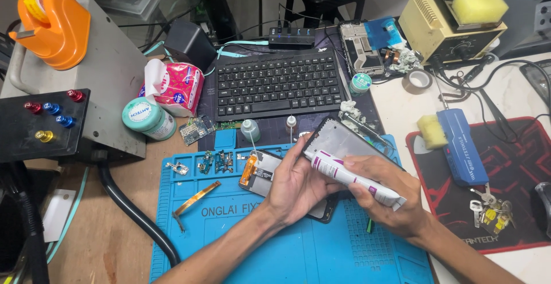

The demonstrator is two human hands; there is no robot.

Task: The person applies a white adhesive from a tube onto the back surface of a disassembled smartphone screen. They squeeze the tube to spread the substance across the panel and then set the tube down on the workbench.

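Observation:
My left hand [295, 183] holds a black phone frame [344, 140] tilted up over the blue work mat [229, 232]. With my right hand [390, 195] I grip a white glue tube with purple markings [344, 174]. Its tip touches the near left edge of the frame by my left fingertips. Just left of my left hand lies a phone display panel [258, 172] with an orange flex strip, flat on the mat.
A black keyboard [278, 83] sits behind the mat. A tissue pack [175, 86], a teal-lidded jar [146, 117], small bottles [250, 130] and circuit parts [215, 160] lie at left. A blue tool [462, 146], keys [488, 209], red mat and soldering station [447, 25] are at right.

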